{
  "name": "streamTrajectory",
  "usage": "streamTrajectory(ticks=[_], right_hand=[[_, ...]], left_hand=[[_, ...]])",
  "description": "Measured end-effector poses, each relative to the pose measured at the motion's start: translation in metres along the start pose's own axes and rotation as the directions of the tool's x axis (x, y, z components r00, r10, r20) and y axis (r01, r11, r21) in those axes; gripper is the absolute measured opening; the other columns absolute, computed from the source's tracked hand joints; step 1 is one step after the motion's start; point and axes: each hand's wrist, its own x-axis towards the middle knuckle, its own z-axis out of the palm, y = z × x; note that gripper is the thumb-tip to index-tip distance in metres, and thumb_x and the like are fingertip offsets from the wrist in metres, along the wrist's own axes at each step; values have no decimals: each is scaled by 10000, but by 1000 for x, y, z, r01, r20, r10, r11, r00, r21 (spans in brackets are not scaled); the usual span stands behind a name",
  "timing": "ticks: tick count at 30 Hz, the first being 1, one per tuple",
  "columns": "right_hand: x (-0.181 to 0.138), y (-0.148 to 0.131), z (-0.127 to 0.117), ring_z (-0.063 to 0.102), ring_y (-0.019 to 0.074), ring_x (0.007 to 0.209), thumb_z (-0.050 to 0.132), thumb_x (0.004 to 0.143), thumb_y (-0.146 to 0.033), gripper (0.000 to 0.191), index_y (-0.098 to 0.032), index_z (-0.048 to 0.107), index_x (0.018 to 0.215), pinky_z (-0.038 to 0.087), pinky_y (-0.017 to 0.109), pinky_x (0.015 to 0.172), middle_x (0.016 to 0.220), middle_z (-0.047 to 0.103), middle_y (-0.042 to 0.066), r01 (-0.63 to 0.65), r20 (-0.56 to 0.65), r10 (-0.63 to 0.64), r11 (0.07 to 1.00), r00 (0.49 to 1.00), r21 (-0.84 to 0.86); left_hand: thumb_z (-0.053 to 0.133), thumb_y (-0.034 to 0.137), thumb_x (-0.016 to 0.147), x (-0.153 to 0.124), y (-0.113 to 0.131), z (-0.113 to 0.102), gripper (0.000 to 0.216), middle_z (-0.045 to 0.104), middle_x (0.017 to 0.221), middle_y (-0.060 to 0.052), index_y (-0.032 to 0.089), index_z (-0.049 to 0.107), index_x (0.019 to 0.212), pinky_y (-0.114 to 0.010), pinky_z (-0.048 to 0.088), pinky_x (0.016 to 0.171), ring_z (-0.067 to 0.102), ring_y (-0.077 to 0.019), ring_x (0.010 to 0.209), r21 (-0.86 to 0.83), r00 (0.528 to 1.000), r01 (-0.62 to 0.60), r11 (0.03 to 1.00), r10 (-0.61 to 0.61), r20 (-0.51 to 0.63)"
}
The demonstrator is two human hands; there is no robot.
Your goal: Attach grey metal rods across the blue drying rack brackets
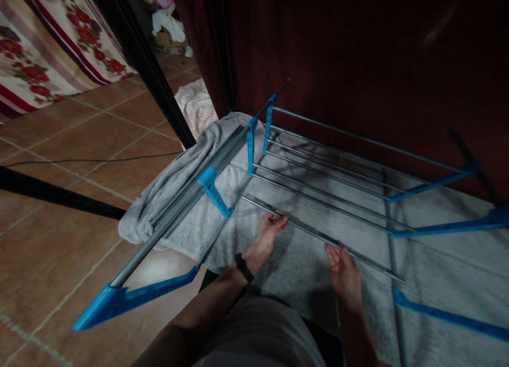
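Note:
A loose grey metal rod (308, 229) runs level across my front, pinched in both hands. My left hand (269, 230), with a dark band on its wrist, grips it left of its middle. Further right along the same rod, the fingers of my right hand (342, 263) close on it. Beyond lies a partly built drying rack of grey tubes and blue plastic brackets. The rod's left end is near a blue bracket (218, 194); its right end lies just above another blue bracket (449, 315). Several rods (330, 168) span the rack's two sides behind my hands.
More grey rods (199, 181) lie bundled at the left on a grey blanket (151, 208). A long blue arm (135, 298) juts toward the tiled floor (51, 250). A dark red panel (358, 54) stands behind, and black posts (147, 64) rise at the left.

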Motion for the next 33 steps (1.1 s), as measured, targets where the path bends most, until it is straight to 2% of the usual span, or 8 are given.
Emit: streamTrajectory(ticks=[3, 7, 14, 21, 27, 33], right_hand=[[-3, -1, 5, 810, 223, 1141, 918, 832, -572, 382, -263, 742, 970, 599, 477, 1211, 1067, 830, 47, -25, -48, 26, 1000, 999, 16], [-6, 0, 10, 814, 200, 1061, 980, 772, -491, 378, -268, 679, 821, 609, 453, 1188, 967, 812, 8, -7, -48, 12, 996, 999, 87], [-1, 1, 16, 804, 205, 1044, 973, 775, -479, 363, -261, 693, 851, 619, 487, 1170, 1017, 818, 18, 28, -136, 1, 976, 991, 214], [2, 2, 14, 793, 190, 1049, 898, 849, -521, 327, -269, 746, 993, 616, 452, 1169, 1061, 803, 15, 60, -157, -23, 970, 987, 236], [-2, 2, 18, 791, 205, 1048, 902, 839, -507, 332, -256, 744, 987, 612, 478, 1168, 1041, 806, 26, 48, -152, -10, 969, 988, 243], [-5, -4, 20, 794, 206, 1019, 911, 807, -510, 354, -253, 745, 984, 633, 466, 1128, 1018, 808, 17, 32, -171, 3, 979, 985, 199]], left_hand=[[1098, 299, 552, -8, -11, 8, 481, 790, 888, -33, 198, 774, 893, -334, 600, 822, 756, -202, 862, -23, 996, 63, 998, -61, 64], [1095, 270, 532, -7, -12, 11, 478, 799, 878, -35, 197, 775, 880, -335, 594, 831, 759, -205, 865, -25, 994, 81, 996, -78, 82], [993, 168, 666, 14, 21, -4, 326, 793, 866, -5, 217, 744, 869, -305, 616, 846, 785, -187, 864, 25, 1000, 28, 999, -28, 2], [1010, 154, 651, 23, 46, -15, 357, 784, 809, 11, 204, 721, 853, -237, 622, 781, 771, -141, 772, 14, 997, -12, 1000, 13, -71], [986, 195, 693, 15, 34, -10, 306, 786, 817, 0, 226, 722, 844, -266, 635, 809, 795, -176, 847, 42, 999, 13, 999, -11, -50], [1004, 253, 679, 6, 15, -1, 326, 810, 909, -38, 222, 738, 865, -333, 621, 884, 794, -231, 946, 63, 996, 50, 997, -54, 69]])
